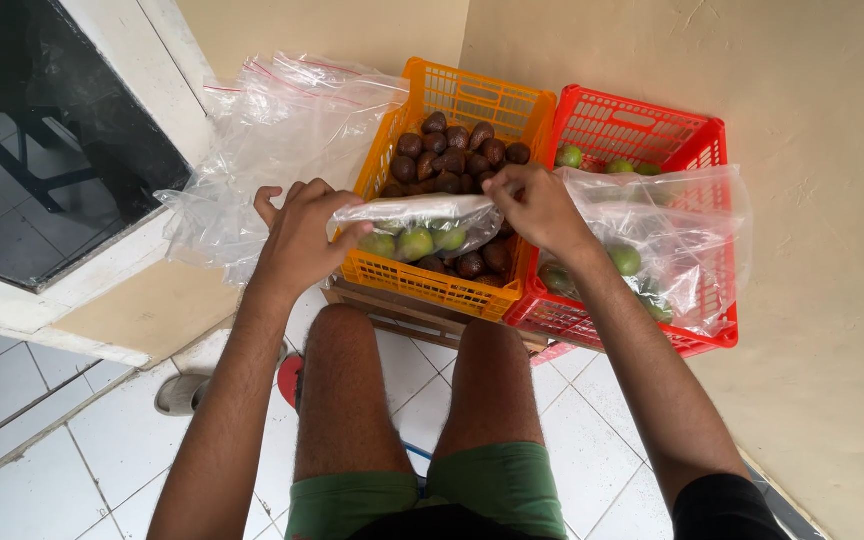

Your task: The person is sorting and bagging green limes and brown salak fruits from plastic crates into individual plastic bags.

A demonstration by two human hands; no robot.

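My left hand (pixel 302 235) and my right hand (pixel 540 205) each grip one end of a clear plastic bag (pixel 422 212) that holds several green round fruits (pixel 415 242). The bag hangs over the front of an orange plastic crate (pixel 432 282) filled with dark brown fruits (pixel 452 155). To the right stands a red plastic crate (pixel 642 125) with green fruits (pixel 570 156), partly covered by another clear bag (pixel 672 230).
More clear plastic bags (pixel 272 130) are heaped to the left of the orange crate, against a window sill. The crates rest on a low wooden stand (pixel 402 315) in the wall's corner. My bare knees and white floor tiles (pixel 42 480) are below, with a sandal (pixel 180 392) beside them.
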